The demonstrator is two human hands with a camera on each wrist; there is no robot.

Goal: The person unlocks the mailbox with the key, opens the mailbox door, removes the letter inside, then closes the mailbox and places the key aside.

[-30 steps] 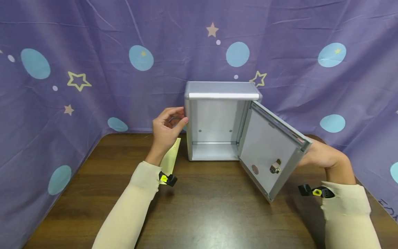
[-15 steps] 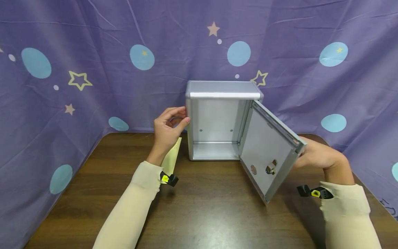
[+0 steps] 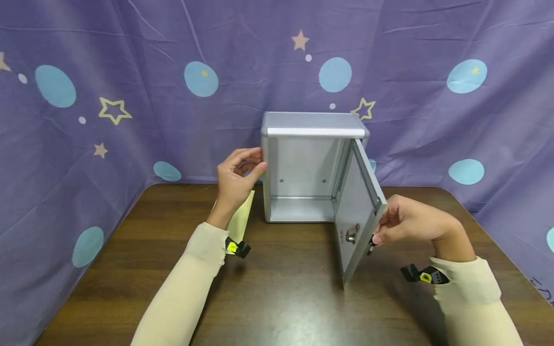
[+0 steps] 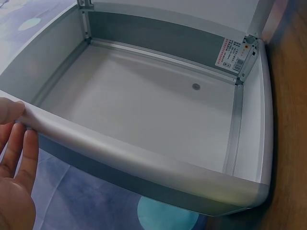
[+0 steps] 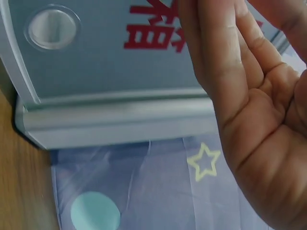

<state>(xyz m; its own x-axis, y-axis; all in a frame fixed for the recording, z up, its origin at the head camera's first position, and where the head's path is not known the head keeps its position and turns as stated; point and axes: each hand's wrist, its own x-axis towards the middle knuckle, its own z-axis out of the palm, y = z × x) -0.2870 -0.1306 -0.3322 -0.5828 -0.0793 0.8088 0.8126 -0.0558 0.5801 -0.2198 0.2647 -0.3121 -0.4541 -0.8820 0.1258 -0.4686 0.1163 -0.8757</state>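
Note:
A silver metal lock box (image 3: 315,125) stands upright on the table, its door (image 3: 352,206) hinged on the right and swung partly outward. My left hand (image 3: 235,178) pinches the box's left wall, thumb on the front rim (image 4: 115,139) and fingers along the outer side. Behind the door, my right hand (image 3: 411,221) has curled fingers, with the thumb tip at a small dark key (image 3: 371,246) in the lock. On the door's inner face is a metal lock cam (image 3: 351,236). The right wrist view shows red lettering (image 5: 156,36) on its outside; the fingertips are out of frame there.
A pale yellow envelope (image 3: 240,218) lies on the brown wooden table (image 3: 277,293), partly hidden by the left wrist. A purple curtain (image 3: 242,43) with stars and blue ovals hangs behind and at both sides. A printed label (image 4: 232,55) sticks inside the box.
The door has swung toward the box, its free edge moving left, and my right hand has moved left with it. The left hand keeps its place on the box's side.

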